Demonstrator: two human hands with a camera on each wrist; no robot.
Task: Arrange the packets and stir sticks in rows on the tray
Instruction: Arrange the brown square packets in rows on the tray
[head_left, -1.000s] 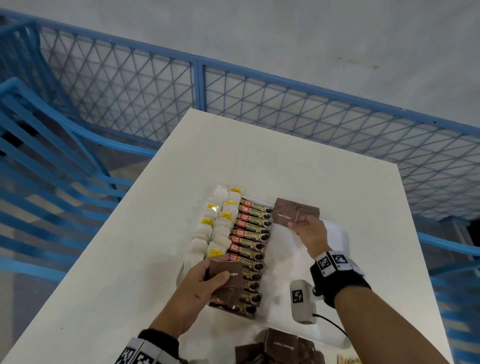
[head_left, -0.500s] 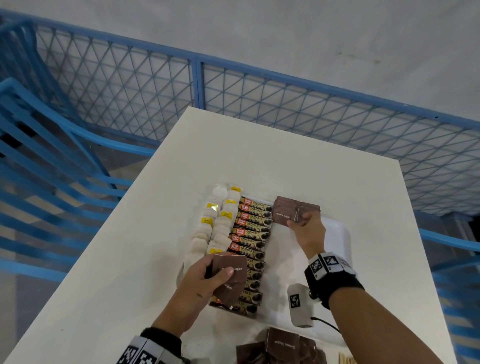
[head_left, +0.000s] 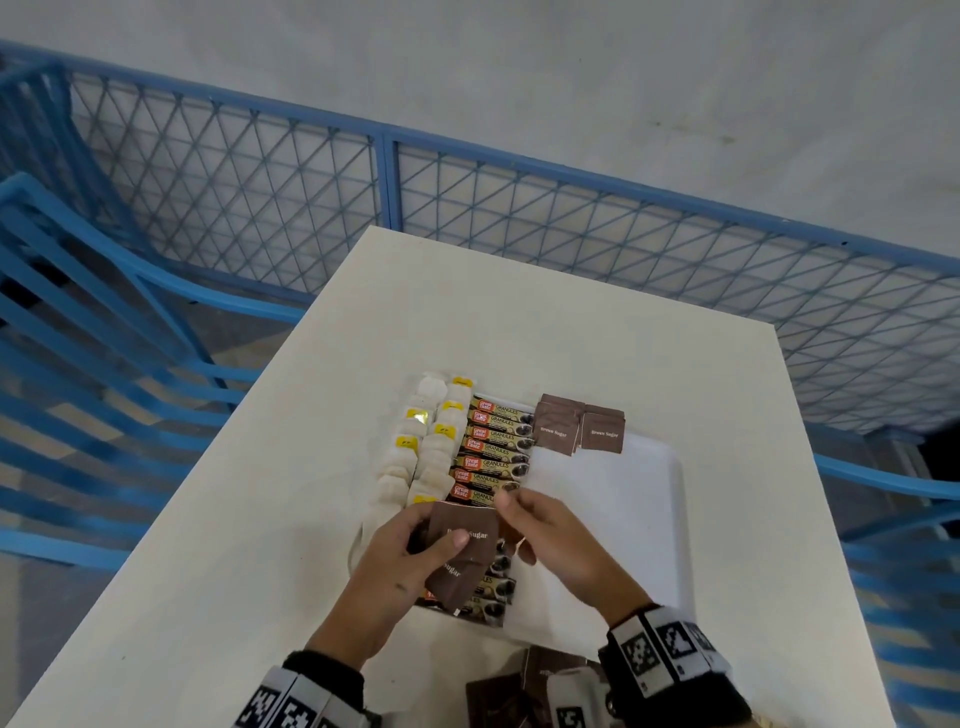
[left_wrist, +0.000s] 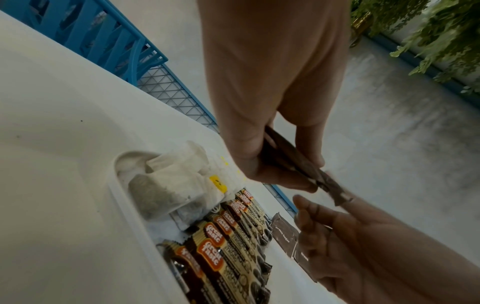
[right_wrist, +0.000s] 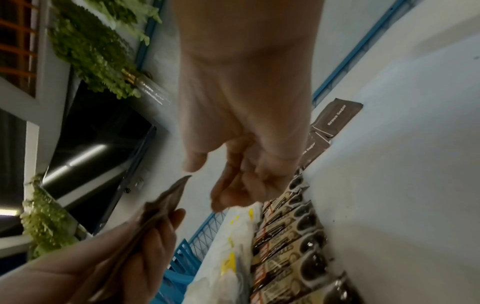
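Note:
A white tray lies on the white table. It holds a row of tea bags, a row of coffee stick packets and two brown sugar packets at its far end. My left hand grips a small stack of brown sugar packets above the tray's near left part, thumb on top. My right hand hovers at the stack's upper right corner with fingers loosely bent and holds nothing. In the right wrist view its fingers stay just apart from the stack.
More loose brown sugar packets lie on the table in front of the tray. A blue mesh fence runs behind the table's far edge. Blue slatted furniture stands to the left.
My right hand left the brown sugar packets at the tray's far end and came back to the stack in my left hand. The left hand raised the stack slightly.

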